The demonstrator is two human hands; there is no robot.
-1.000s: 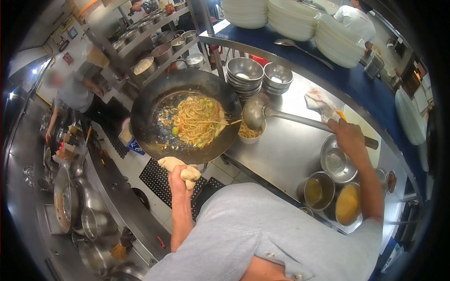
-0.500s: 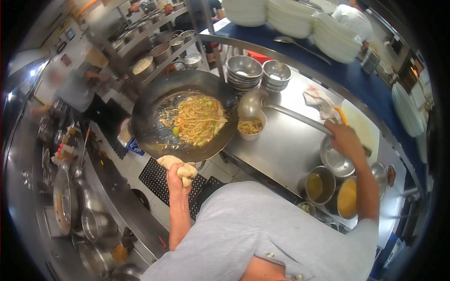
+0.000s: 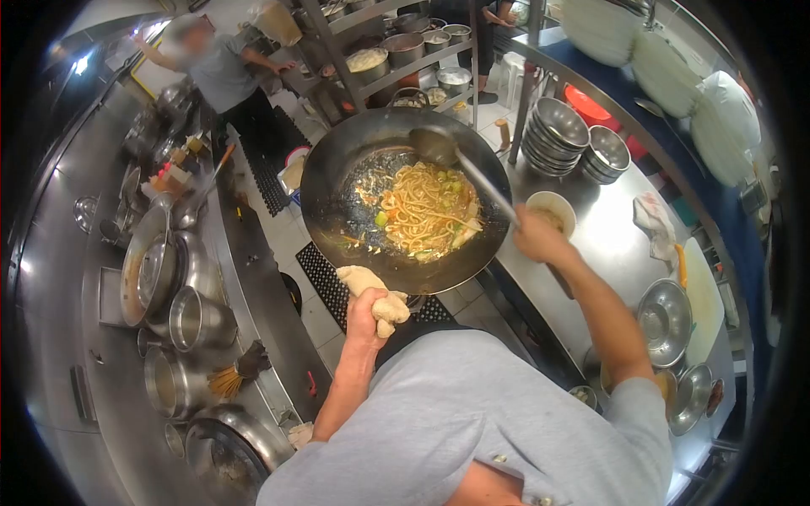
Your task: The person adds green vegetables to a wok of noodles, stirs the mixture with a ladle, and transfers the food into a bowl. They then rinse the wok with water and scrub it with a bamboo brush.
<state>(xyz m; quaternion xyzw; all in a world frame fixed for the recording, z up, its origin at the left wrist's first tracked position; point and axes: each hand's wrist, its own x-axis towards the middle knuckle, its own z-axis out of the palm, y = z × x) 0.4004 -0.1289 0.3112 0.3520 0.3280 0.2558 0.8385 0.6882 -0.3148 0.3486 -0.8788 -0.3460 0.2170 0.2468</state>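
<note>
A large dark wok is held out in front of my body, with noodles and bits of green vegetable in it. My left hand is closed around a folded beige cloth at the wok's near rim; any handle under the cloth is hidden. In my right hand is the long handle of a ladle, whose bowl lies inside the wok beside the far edge of the noodles. Just beyond my right hand, a white bowl stands on the steel counter, its contents partly hidden.
Stacked steel bowls stand on the counter at right, near a crumpled white cloth and a cutting board. Pots and a stove line the left side. Another person stands at the far left.
The ladle has moved left, from over the white bowl on the counter into the wok. My view has turned right. My left hand still grips the cloth at the wok's rim.
</note>
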